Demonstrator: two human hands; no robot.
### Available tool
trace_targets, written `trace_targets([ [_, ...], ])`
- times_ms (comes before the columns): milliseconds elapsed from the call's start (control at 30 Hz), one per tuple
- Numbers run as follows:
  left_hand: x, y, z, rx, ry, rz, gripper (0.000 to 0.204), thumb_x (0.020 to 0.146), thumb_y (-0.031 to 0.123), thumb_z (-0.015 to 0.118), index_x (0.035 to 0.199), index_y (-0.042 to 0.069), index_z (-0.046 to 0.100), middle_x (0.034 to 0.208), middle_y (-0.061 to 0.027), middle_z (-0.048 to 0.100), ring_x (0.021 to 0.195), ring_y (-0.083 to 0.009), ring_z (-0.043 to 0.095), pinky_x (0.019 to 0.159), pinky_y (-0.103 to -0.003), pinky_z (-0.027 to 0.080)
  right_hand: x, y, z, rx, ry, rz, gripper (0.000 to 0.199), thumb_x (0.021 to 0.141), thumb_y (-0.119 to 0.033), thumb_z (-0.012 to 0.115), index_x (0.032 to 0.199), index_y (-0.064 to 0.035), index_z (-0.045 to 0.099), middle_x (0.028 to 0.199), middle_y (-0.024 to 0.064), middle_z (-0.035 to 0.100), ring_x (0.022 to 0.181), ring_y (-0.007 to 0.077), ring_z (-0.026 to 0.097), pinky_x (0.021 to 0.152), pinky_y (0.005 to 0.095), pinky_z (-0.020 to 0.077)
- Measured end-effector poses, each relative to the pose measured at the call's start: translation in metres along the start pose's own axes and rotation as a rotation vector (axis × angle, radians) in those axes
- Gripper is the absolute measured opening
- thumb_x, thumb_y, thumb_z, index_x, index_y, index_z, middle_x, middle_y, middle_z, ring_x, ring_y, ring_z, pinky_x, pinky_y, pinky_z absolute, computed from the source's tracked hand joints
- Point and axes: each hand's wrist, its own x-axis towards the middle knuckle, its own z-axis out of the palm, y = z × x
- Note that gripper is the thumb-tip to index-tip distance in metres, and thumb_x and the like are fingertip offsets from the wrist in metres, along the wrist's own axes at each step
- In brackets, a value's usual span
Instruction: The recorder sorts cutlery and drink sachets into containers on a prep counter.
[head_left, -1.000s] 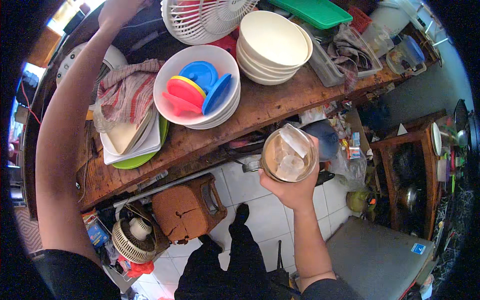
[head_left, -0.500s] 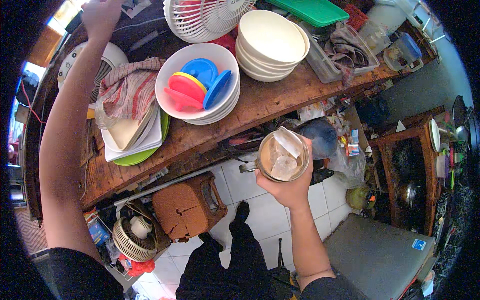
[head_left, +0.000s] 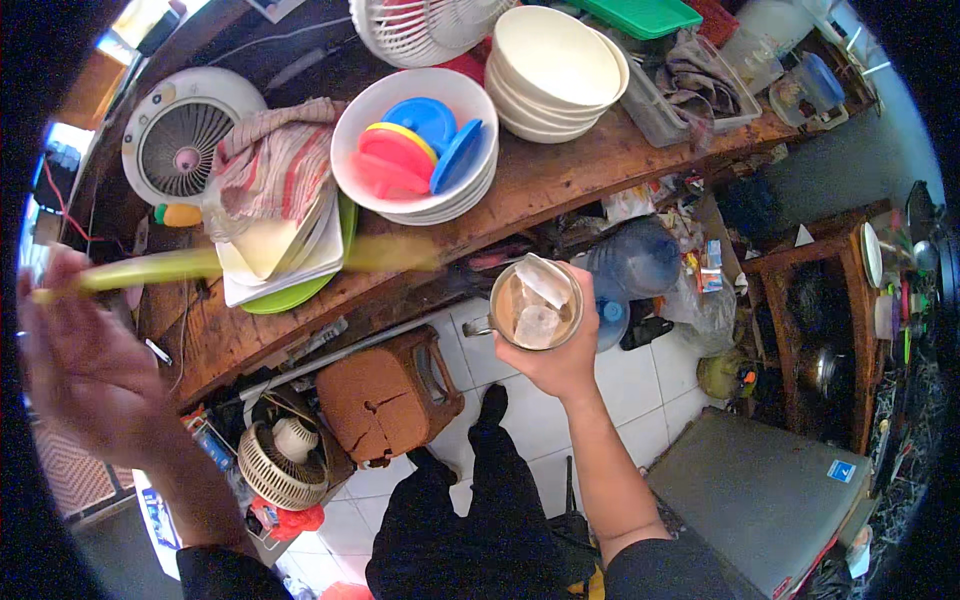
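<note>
— White floor tiles (head_left: 640, 385) lie below a curved wooden worktop (head_left: 560, 185) crowded with dishes. What stands on it?

— Take the wide white bowl (head_left: 415, 140) as the mark. It holds blue, red and yellow plastic lids (head_left: 415, 150). Just right of it is a stack of cream bowls (head_left: 555, 65). Just left of it a striped cloth (head_left: 270, 165) lies over a pile of white plates (head_left: 290, 265). Further left is a small white fan (head_left: 185, 140). Behind the bowl, at the top edge, is another fan (head_left: 420, 25).

— And the hands?

— The right hand (head_left: 555, 360) is below and right of the bowl, off the worktop's edge and over the floor. It is clasped around a metal cup (head_left: 535, 305) from beneath. The cup holds a brownish drink with ice chunks.

— The left one?

— The left hand (head_left: 85, 360) is far left of the bowl and blurred. Its fingers are closed on a long yellow-green stick (head_left: 230, 262), which runs across the plates toward the bowl's lower rim.

— Under the worktop?

— A brown stool (head_left: 390, 395), a floor fan (head_left: 280, 465), and a blue water jug (head_left: 635, 260) right of the cup.
</note>
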Motion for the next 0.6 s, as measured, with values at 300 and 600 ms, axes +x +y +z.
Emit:
trace_targets([
  [300, -0.076, 0.029, 0.034, -0.183, -0.233, -0.233, 0.023, 0.096, -0.004, 0.059, 0.106, 0.007, 0.041, 0.106, -0.0121, 0.059, 0.083, -0.0294, 0.070, 0.074, -0.041, 0.062, -0.024, -0.016, 0.034, 0.098, -0.128, 0.081, 0.086, 0.056, -0.009, 0.091, 0.130, -0.0032, 0.047, 0.120, 0.0078, 0.057, 0.113, 0.0203, 0.059, 0.100, 0.0351, 0.0482],
  [600, -0.087, 0.049, 0.006, -0.002, -0.395, -0.319, 0.038, 0.092, -0.002, 0.068, 0.118, 0.004, 0.042, 0.097, -0.0102, 0.061, 0.085, -0.0294, 0.073, 0.081, -0.041, 0.063, -0.049, -0.054, 0.088, 0.066, -0.213, 0.016, 0.085, 0.056, -0.008, 0.090, 0.130, -0.0036, 0.048, 0.120, 0.0081, 0.059, 0.113, 0.0193, 0.060, 0.100, 0.0350, 0.0491],
])
